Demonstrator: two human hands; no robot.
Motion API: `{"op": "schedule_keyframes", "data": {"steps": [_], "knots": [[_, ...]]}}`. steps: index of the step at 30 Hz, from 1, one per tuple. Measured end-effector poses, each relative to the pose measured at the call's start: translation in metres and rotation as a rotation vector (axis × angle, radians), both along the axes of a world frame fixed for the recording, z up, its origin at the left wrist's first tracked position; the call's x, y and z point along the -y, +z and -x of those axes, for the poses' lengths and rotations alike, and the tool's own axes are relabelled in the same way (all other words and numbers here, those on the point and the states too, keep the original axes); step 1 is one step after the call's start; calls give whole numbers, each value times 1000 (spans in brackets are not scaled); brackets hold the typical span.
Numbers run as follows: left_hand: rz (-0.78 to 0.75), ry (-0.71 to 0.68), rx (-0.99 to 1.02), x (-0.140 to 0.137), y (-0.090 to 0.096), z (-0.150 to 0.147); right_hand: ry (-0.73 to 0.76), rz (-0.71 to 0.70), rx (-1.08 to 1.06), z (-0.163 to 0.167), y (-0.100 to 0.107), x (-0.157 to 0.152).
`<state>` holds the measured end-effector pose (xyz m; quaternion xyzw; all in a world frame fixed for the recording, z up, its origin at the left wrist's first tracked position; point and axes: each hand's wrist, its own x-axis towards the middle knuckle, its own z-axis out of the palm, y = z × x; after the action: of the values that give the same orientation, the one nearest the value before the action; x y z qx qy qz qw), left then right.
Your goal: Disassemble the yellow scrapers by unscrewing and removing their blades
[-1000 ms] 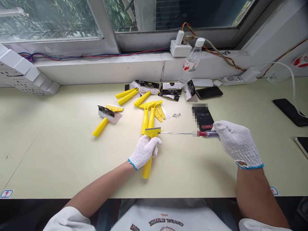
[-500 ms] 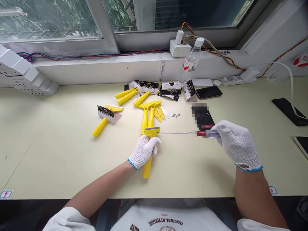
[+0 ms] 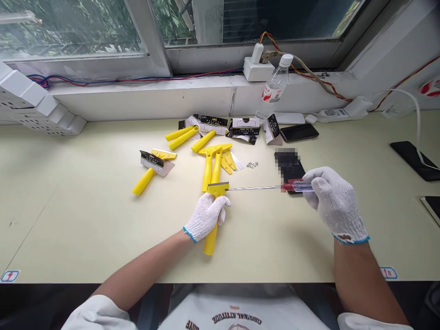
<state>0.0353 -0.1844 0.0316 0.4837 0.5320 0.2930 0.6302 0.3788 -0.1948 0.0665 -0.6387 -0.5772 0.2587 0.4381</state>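
My left hand [image 3: 207, 213], in a white knit glove, is closed round a yellow scraper [image 3: 210, 243] just below its head. The scraper's head points away from me, with a grey blade strip along its far edge. My gloved right hand [image 3: 332, 197] grips the red and clear handle of a long screwdriver [image 3: 254, 188]. Its shaft lies level, and the tip meets the right side of the scraper head. Beyond my left hand lie two yellow scraper handles [image 3: 207, 169], loose yellow plates [image 3: 227, 162] and a small pile of screws [image 3: 252, 165].
A scraper in a card sleeve [image 3: 142, 182] lies to the left. More yellow handles [image 3: 182, 138] and black-and-white card sleeves [image 3: 244, 128] lie at the back. A water bottle [image 3: 273, 89] stands by the sill. Phones [image 3: 299, 132] and a cable [image 3: 417, 123] are on the right.
My right hand has shifted slightly left and its grip on the screwdriver handle has turned. The left hand and scraper stay nearly the same.
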Motion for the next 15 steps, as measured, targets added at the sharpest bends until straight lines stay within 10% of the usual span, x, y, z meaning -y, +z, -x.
{"op": "schedule_keyframes", "data": {"steps": [15], "knots": [[4,-9,5,1,-1,1,48,-4,-148,3,-4,-4]]}}
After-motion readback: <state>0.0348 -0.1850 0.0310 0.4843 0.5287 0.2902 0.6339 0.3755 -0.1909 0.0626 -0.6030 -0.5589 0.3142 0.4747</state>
